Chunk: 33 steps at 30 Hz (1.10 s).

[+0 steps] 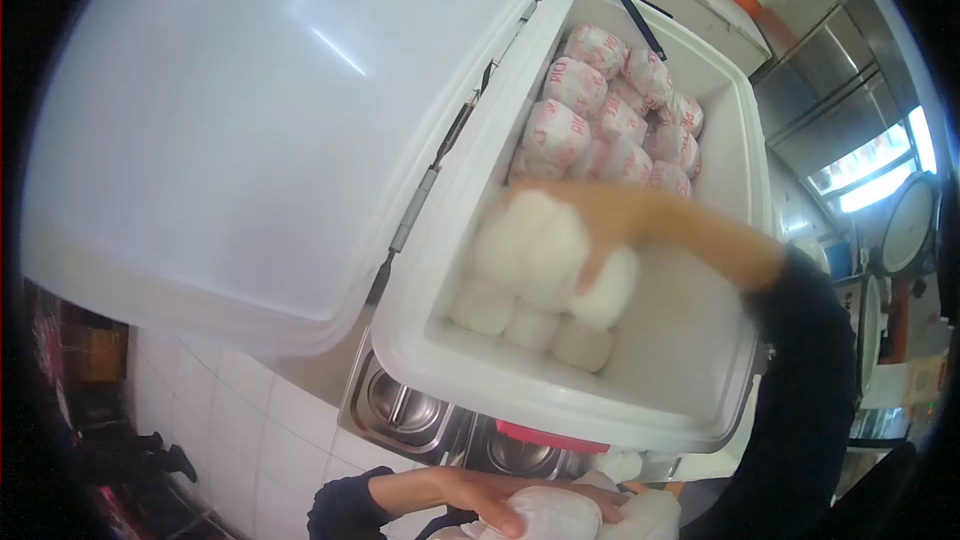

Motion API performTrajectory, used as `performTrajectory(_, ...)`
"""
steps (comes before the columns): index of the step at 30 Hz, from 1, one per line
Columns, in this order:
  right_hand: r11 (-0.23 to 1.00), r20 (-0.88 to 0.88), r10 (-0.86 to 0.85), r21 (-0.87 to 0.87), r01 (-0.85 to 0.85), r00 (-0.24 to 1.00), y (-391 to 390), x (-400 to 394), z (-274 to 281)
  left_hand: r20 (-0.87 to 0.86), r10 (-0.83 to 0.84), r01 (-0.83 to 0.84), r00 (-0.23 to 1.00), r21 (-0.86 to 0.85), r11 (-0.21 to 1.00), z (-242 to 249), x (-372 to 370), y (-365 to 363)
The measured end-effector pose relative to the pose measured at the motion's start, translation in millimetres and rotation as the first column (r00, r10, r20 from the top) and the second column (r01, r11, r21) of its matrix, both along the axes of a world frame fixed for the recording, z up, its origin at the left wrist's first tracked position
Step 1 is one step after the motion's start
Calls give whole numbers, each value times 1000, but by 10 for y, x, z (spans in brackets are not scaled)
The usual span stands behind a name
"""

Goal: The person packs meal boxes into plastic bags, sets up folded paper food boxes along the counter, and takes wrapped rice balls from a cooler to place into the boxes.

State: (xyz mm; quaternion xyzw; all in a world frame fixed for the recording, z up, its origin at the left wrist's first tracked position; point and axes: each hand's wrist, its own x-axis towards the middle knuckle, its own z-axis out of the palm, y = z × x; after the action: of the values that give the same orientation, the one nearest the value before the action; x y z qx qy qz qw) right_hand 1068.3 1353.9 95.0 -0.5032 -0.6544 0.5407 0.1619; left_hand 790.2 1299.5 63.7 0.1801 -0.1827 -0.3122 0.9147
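A white cooler box stands with its lid swung back to the left. Blurred by motion, my right hand reaches into it, fingers curled around white wrapped rice bundles. Just below these, a row of plain white bundles lies on the cooler floor. Paper-wrapped bundles printed with red "RICE" lettering are piled at the far end. At the bottom of the view, my left hand rests closed over more white wrapped bundles, partly cut off by the frame.
Steel pans with lids sit below the cooler at the left. A dark handle bar crosses the cooler's far corner. White floor tiles show at lower left, and a steel cabinet stands at the right.
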Motion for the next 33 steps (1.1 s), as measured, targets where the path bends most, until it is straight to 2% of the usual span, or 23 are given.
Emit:
performTrajectory(2,1000,10,-1,14,1,1000,-187,37,267,42,21,-22,999,7,1000,4,-33,-31)
performTrajectory(5,992,-16,-101,81,102,995,-557,-55,602,62,28,-31,998,49,998,80,-96,-103)
performTrajectory(10,943,-173,-273,147,299,946,-1345,-477,922,99,64,-77,993,131,988,228,-276,-409)
performTrajectory(11,933,-214,-295,144,329,931,-1502,-584,930,104,75,-90,992,145,985,294,-272,-458)
performTrajectory(12,925,-255,-314,135,355,915,-1644,-697,909,228,93,-127,969,141,982,397,-231,-474)
performTrajectory(14,914,-344,-340,98,394,875,-1934,-947,839,348,132,-194,928,149,970,422,-342,-687)
performTrajectory(16,904,-431,-367,45,425,825,-2187,-1200,701,249,180,-241,952,243,940,255,-584,-1042)
performTrajectory(19,892,-538,-398,-38,450,743,-2491,-1581,459,271,304,-371,913,247,895,261,-850,-1372)
performTrajectory(23,911,-673,-375,-138,390,638,-2671,-2039,168,306,500,-576,810,261,775,168,-1260,-1748)
performTrajectory(26,935,-747,-337,-192,298,573,-2634,-2372,12,346,557,-653,755,325,684,297,-1583,-1877)
performTrajectory(33,966,-851,-233,-259,9,471,-2162,-3455,-342,345,778,-834,526,388,392,325,-2699,-2098)
